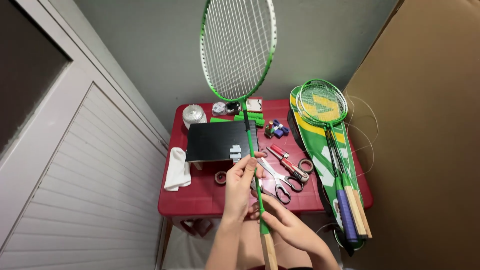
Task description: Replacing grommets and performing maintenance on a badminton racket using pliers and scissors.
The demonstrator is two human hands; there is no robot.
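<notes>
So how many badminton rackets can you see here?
3, maybe more. One green racket is held upright by the left hand and right hand. Two stacked rackets lie on a racket cover at the table's right edge; another may be hidden beneath.

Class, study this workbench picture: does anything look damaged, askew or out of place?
Yes. Loose racket string curls off the red table's right edge beside the spare rackets, and a white cloth droops over the left edge.

Green-framed badminton racket (238, 50), white strings, held upright over the red table, green shaft, bare wooden handle
</notes>
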